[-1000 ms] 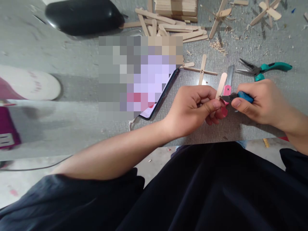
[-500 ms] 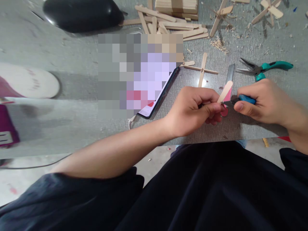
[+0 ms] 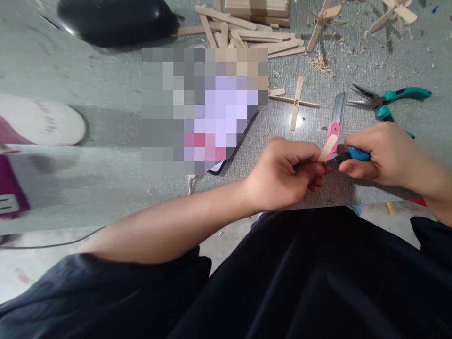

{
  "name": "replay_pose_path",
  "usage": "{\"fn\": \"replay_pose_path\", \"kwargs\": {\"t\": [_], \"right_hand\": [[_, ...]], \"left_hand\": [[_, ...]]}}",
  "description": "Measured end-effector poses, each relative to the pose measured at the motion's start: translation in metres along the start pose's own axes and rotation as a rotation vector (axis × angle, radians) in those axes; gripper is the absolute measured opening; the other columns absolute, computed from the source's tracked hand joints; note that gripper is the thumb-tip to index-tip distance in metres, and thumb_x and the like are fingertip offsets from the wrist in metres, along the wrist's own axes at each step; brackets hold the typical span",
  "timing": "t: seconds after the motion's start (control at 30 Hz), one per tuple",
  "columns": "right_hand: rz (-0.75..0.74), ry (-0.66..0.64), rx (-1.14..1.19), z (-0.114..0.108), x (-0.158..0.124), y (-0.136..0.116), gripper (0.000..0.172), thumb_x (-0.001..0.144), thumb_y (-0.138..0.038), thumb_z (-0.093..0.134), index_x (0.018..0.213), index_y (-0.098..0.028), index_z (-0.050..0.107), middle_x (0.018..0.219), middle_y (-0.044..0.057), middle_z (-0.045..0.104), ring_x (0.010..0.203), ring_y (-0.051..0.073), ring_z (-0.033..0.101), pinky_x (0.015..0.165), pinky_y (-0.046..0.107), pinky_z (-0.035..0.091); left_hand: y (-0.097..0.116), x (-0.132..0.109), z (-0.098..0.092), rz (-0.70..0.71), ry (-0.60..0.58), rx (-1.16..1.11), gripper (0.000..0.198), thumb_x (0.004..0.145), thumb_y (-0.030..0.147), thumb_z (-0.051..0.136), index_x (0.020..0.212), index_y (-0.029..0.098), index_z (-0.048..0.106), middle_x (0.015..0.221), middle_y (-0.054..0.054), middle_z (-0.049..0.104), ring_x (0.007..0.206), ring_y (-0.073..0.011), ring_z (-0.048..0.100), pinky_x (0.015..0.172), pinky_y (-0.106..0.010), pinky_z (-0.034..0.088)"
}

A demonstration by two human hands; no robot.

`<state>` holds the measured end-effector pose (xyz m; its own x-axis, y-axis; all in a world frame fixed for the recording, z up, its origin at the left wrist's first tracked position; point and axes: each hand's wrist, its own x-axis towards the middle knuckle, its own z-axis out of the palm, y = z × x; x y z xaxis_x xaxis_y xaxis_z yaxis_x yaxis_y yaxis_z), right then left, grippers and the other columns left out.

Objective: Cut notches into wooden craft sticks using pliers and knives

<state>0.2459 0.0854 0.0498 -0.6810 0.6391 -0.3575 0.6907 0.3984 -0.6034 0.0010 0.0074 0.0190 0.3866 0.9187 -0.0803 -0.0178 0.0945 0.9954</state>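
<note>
My left hand [image 3: 286, 172] is closed on a flat wooden craft stick [image 3: 327, 149], pinched near its lower end so the rounded tip points up and right. My right hand [image 3: 383, 153] is closed round blue-handled cutting pliers [image 3: 348, 155], and their dark jaws meet the stick just beside my left fingertips. Both hands hover over the near edge of the grey table [image 3: 116, 103]. A pink-handled utility knife [image 3: 335, 122] lies on the table directly behind the stick.
Teal needle-nose pliers [image 3: 388, 99] lie at the right. A glued cross of sticks [image 3: 295, 101] sits behind my hands, with loose sticks [image 3: 247, 37], shavings and more crosses at the back. A phone lies left of my hands; a black rounded object [image 3: 116, 21] is far left.
Both hands have dropped slightly toward the table's near edge. The stick has tilted further to the right, and less of it shows above my left fingers.
</note>
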Motion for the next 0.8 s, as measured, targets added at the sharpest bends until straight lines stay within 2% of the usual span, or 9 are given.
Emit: {"fn": "replay_pose_path", "kwargs": {"t": [0.17, 0.3, 0.4, 0.5, 0.67, 0.8], "right_hand": [[0.014, 0.025, -0.023, 0.003, 0.0003, 0.0003, 0.091, 0.091, -0.114, 0.031, 0.066, -0.027, 0.038, 0.057, 0.002, 0.039, 0.058, 0.018, 0.031, 0.067, 0.041, 0.016], [0.03, 0.059, -0.052, 0.0065, 0.001, -0.0002, 0.091, 0.091, -0.115, 0.029, 0.066, -0.027, 0.037, 0.057, 0.002, 0.039, 0.058, 0.017, 0.029, 0.066, 0.041, 0.017], [0.047, 0.1, -0.053, 0.0074, 0.0027, -0.0025, 0.093, 0.09, -0.116, 0.024, 0.066, -0.027, 0.038, 0.058, 0.001, 0.038, 0.059, 0.017, 0.031, 0.066, 0.041, 0.018], [0.052, 0.149, -0.026, 0.0071, 0.0041, -0.0046, 0.093, 0.089, -0.116, 0.025, 0.068, -0.027, 0.04, 0.059, 0.0, 0.039, 0.061, 0.016, 0.033, 0.067, 0.04, 0.02], [0.031, 0.242, -0.059, 0.0072, 0.0019, -0.0041, 0.091, 0.09, -0.114, 0.029, 0.071, -0.027, 0.041, 0.061, 0.001, 0.041, 0.063, 0.017, 0.034, 0.067, 0.039, 0.021], [0.015, 0.261, -0.141, 0.008, -0.0022, -0.0004, 0.088, 0.096, -0.11, 0.031, 0.077, -0.026, 0.051, 0.065, 0.004, 0.05, 0.067, 0.02, 0.042, 0.069, 0.04, 0.026]], "left_hand": [[-0.0022, -0.0017, 0.0067, -0.069, 0.061, -0.013, 0.023, 0.091, 0.012, 0.069, 0.071, 0.022, 0.062, 0.064, 0.002, 0.073, 0.052, -0.0115, 0.068, 0.048, -0.019, 0.055], [-0.0044, -0.0004, 0.0084, -0.085, 0.09, -0.076, 0.03, 0.091, 0.016, 0.073, 0.067, 0.022, 0.057, 0.063, 0.001, 0.073, 0.052, -0.0111, 0.068, 0.046, -0.018, 0.055], [-0.0041, 0.0019, 0.0081, -0.154, 0.076, -0.173, 0.027, 0.094, 0.019, 0.076, 0.072, 0.022, 0.062, 0.065, 0.0, 0.075, 0.052, -0.0127, 0.07, 0.046, -0.02, 0.056], [-0.0041, 0.0042, 0.0074, -0.197, 0.055, -0.29, 0.025, 0.098, 0.028, 0.083, 0.079, 0.021, 0.068, 0.066, -0.002, 0.078, 0.054, -0.0145, 0.073, 0.047, -0.022, 0.059], [-0.0061, 0.0059, 0.0066, -0.193, 0.034, -0.412, 0.04, 0.096, 0.048, 0.096, 0.083, 0.02, 0.07, 0.067, -0.003, 0.079, 0.055, -0.0147, 0.075, 0.048, -0.021, 0.06], [-0.007, 0.0052, 0.0068, -0.215, 0.033, -0.428, 0.045, 0.095, 0.054, 0.097, 0.083, 0.021, 0.07, 0.068, -0.003, 0.08, 0.056, -0.0166, 0.078, 0.049, -0.022, 0.061]]}}
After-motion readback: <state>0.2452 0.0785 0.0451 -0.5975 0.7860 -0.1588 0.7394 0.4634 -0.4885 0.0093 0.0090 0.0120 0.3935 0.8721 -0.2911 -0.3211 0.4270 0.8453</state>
